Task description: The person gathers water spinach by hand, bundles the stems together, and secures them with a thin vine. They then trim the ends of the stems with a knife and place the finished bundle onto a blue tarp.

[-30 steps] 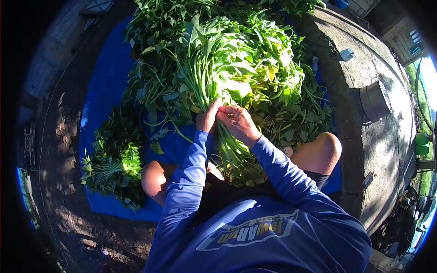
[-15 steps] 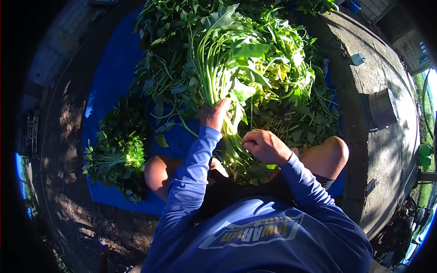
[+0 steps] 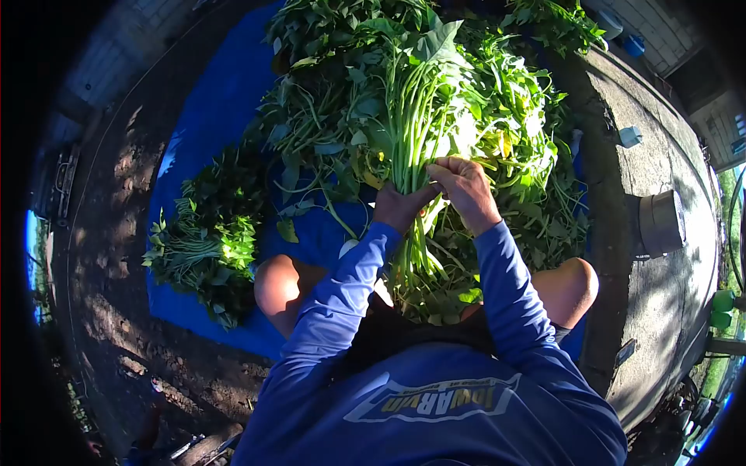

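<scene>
A long-stemmed bunch of leafy greens (image 3: 413, 128) stands up from my left hand (image 3: 401, 208), whose fingers are wrapped round its stems. The cut ends stick out below that fist, toward my lap. At the bunch's right side, my right hand (image 3: 468, 193) has its fingers bent and pinched together against the stems, close to my left thumb. What the right fingertips pinch is too small to make out. Behind the bunch lies a big heap of loose greens (image 3: 326, 147), brightly sunlit on its right.
Under the heap spreads a blue tarp (image 3: 206, 116). Another pile of bunched greens (image 3: 221, 248) lies on its left part. A concrete ledge (image 3: 653, 295) runs along the right, bearing a round metal container (image 3: 660, 224) and a small pale block (image 3: 630, 137). Bare ground (image 3: 109, 256) borders the tarp.
My right hand has risen from beside the lower stem ends to the grip point, meeting my left hand. The bunch stays in my left hand. The whole view has shifted slightly.
</scene>
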A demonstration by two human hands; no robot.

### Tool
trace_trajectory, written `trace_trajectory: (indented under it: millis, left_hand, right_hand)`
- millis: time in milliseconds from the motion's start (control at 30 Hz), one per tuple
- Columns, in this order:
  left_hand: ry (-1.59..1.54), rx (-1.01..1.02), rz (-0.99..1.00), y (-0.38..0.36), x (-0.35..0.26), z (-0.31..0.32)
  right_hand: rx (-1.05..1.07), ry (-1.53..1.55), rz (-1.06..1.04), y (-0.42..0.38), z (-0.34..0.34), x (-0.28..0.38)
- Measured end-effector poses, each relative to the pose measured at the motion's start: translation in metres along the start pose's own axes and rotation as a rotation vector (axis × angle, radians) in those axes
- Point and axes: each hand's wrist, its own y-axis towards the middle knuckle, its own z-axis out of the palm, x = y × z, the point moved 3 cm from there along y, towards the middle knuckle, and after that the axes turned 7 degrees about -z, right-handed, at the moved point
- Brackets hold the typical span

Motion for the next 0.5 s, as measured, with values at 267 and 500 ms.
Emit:
trace_trajectory:
  millis: [267,500]
  left_hand:
    - [-0.310,-0.225,0.196,-0.012,-0.065,-0.075]
    - [-0.371,-0.541,0.357,-0.045,-0.130,-0.168]
  right_hand:
    - [-0.199,-0.175,-0.198,0.060,-0.036,0.054]
    - [-0.186,-0.951,-0.563,0.181,0.001,0.063]
